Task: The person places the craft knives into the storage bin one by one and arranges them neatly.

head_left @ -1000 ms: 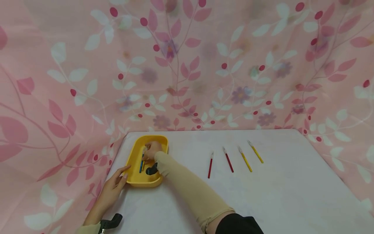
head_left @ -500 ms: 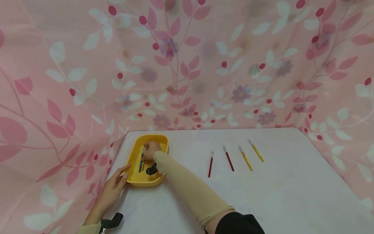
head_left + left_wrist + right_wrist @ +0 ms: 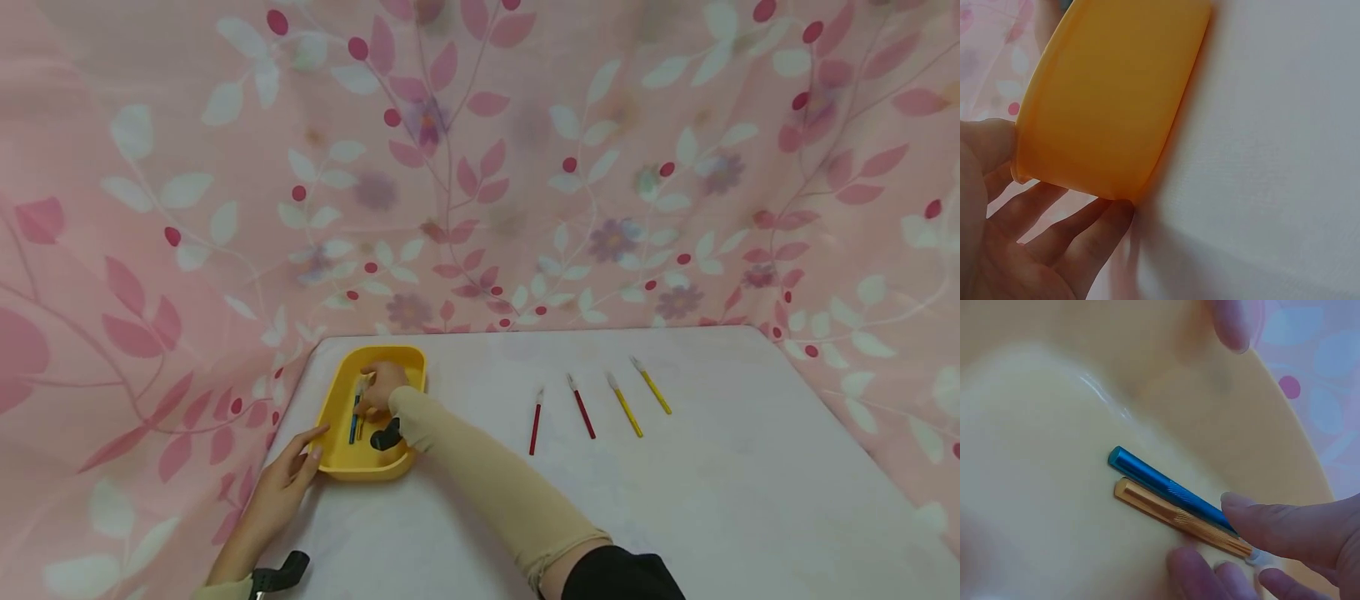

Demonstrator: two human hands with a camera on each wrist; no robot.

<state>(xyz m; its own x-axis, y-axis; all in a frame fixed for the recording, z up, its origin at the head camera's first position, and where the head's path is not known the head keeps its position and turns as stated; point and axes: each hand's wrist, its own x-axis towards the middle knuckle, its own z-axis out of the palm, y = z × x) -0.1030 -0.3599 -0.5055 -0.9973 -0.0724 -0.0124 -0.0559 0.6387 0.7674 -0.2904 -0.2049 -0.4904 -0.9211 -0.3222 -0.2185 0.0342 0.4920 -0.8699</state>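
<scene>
A yellow tray (image 3: 363,472) stands at the table's left, its end wall (image 3: 1116,106) filling much of the left wrist view. My left hand (image 3: 273,496) grips its near left corner, one digit at the rim and several fingers (image 3: 1100,240) against the outside wall. Inside lie a blue pen-like tool (image 3: 1147,475) and a gold one (image 3: 1166,509), side by side and touching. My right hand (image 3: 384,387) reaches into the tray and pinches them near their far ends, thumb (image 3: 1272,525) on the blue one, fingertips beside the gold one. Their tips are partly hidden.
On the white table (image 3: 480,517), right of the tray, lie two red tools (image 3: 536,429) (image 3: 585,415) and two yellow ones (image 3: 628,415) (image 3: 656,392), spaced apart, pale tips facing away. A pink floral cloth (image 3: 510,167) hangs behind the table and at its sides.
The head view has shifted slightly. Both hands stay at the tray, and the right fingers have moved only a little about the blue and gold tools.
</scene>
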